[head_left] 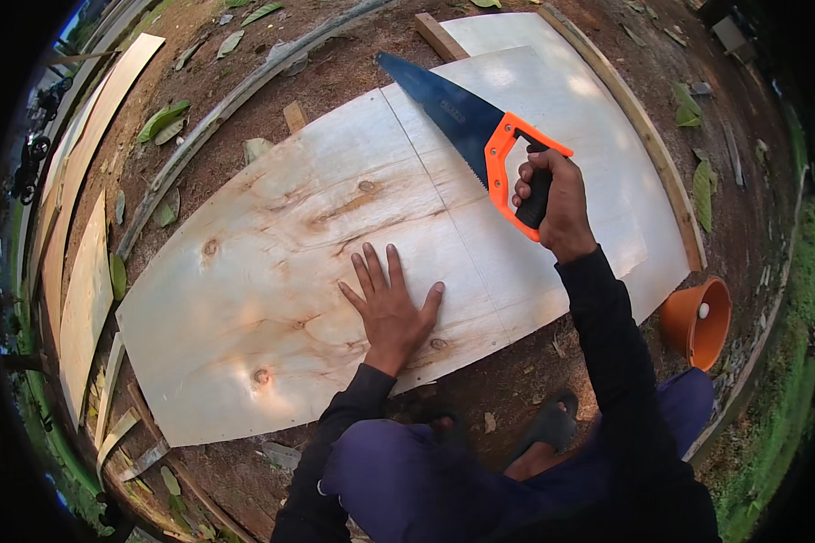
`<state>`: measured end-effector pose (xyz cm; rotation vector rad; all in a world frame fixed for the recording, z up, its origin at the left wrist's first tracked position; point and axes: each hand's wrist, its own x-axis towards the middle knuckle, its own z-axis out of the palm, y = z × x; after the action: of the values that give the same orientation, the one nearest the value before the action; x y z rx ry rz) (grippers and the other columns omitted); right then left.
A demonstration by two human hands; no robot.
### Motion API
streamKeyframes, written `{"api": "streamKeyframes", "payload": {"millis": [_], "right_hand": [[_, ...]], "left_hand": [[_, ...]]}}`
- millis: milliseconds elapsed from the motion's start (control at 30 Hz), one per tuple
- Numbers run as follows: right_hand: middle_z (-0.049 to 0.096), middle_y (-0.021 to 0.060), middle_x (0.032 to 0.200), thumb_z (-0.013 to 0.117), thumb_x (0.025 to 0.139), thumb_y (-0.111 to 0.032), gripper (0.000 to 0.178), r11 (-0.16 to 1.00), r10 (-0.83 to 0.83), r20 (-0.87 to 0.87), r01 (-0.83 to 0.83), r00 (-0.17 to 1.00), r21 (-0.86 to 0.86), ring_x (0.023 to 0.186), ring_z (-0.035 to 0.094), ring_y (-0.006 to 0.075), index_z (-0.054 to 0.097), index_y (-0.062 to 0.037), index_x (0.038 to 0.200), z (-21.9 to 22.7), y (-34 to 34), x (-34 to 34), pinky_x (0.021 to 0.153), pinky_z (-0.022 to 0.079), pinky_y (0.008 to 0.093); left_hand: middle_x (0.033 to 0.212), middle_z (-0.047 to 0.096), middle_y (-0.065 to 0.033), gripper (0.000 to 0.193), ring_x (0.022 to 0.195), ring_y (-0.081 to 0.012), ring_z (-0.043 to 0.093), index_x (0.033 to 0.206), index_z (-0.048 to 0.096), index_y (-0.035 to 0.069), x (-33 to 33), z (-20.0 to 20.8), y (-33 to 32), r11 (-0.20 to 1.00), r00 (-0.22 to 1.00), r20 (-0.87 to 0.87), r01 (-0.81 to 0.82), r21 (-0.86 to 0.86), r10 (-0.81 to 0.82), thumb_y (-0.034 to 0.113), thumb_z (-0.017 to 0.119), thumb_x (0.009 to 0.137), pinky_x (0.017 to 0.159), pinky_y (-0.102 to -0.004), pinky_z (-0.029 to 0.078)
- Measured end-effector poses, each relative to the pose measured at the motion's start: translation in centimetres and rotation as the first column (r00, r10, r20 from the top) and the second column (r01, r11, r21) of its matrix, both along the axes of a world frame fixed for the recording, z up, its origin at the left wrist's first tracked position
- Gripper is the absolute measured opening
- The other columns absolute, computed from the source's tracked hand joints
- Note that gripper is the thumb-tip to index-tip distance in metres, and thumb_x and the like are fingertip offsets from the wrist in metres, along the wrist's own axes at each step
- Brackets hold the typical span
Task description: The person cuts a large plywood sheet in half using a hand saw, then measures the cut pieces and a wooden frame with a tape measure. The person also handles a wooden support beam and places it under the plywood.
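A large pale plywood sheet [308, 208] with brown knots lies in front of me, a thin dark line [435, 185] running across it. Flat on its near half rests my left hand [391, 312], fingers spread, left of that line. My right hand [552, 197] is wrapped round the black grip of a hand saw [462, 109]. The saw has an orange frame and a dark blade that points to the far left. Its blade lies over the sheet, crossing the line near the far edge; whether it touches the wood I cannot tell.
Wooden battens [634, 127] lie at the sheet's right side, and a short block [440, 38] at its far edge. An orange-brown pot [695, 321] stands by the near right corner. More plywood strips [86, 299] lie at left. Fallen leaves [165, 120] dot the brown soil.
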<state>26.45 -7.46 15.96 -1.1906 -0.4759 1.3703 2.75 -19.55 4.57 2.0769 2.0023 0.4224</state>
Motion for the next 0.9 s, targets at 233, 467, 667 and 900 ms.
{"api": "streamKeyframes", "payload": {"millis": [233, 467, 667, 900], "right_hand": [[0.063, 0.0044, 0.074, 0.066, 0.099, -0.007, 0.032, 0.992, 0.126, 0.432, -0.106, 0.893, -0.071, 0.065, 0.065, 0.0138, 0.065, 0.0076, 0.128, 3.5, -18.9, 0.2, 0.064, 0.055, 0.0313], [0.072, 0.0233, 0.124, 0.071, 0.095, -0.013, 0.053, 0.946, 0.3, 0.67, -0.303, 0.679, -0.116, 0.107, 0.075, 0.0298, 0.059, -0.0001, 0.144, 5.6, -25.1, 0.2, 0.09, 0.059, 0.0391], [0.071, 0.0252, 0.126, 0.071, 0.094, -0.017, 0.054, 0.943, 0.227, 0.722, -0.333, 0.653, 0.006, 0.111, 0.074, 0.0332, 0.058, 0.0025, 0.143, 7.5, -24.7, -0.4, 0.093, 0.058, 0.0387], [0.075, 0.0235, 0.109, 0.066, 0.094, -0.006, 0.046, 0.958, 0.207, 0.788, -0.284, 0.58, -0.042, 0.085, 0.073, 0.0205, 0.061, 0.0077, 0.138, 8.3, -24.1, -2.4, 0.076, 0.058, 0.034]], "left_hand": [[0.154, 0.042, -0.0282, 0.085, 0.142, -0.049, 0.039, 0.155, 0.046, 0.009, -8.9, 6.4, 7.9, 0.792, 0.912, 0.119, 0.401, -0.46, -0.393, 0.051, 0.076, 0.088, 0.115, -0.0506, 0.04], [0.164, 0.03, -0.0259, 0.08, 0.151, -0.0494, 0.027, 0.16, 0.036, 0.008, -0.5, 6.7, 5.5, 0.873, 0.963, -0.209, 0.05, -0.485, -0.171, 0.056, 0.057, 0.099, 0.111, -0.0749, 0.032], [0.176, 0.011, -0.0142, 0.073, 0.162, -0.0373, 0.006, 0.166, 0.029, 0.02, 4.0, 0.2, -0.2, 0.912, 0.931, -0.051, -0.363, -0.189, 0.36, 0.055, 0.046, 0.104, 0.117, -0.0781, -0.002], [0.177, 0.005, -0.0095, 0.075, 0.162, -0.0369, 0.001, 0.167, 0.027, 0.031, 4.1, 1.0, -0.1, 0.903, 0.935, -0.103, -0.355, -0.242, 0.34, 0.06, 0.047, 0.101, 0.115, -0.079, -0.008]]}}
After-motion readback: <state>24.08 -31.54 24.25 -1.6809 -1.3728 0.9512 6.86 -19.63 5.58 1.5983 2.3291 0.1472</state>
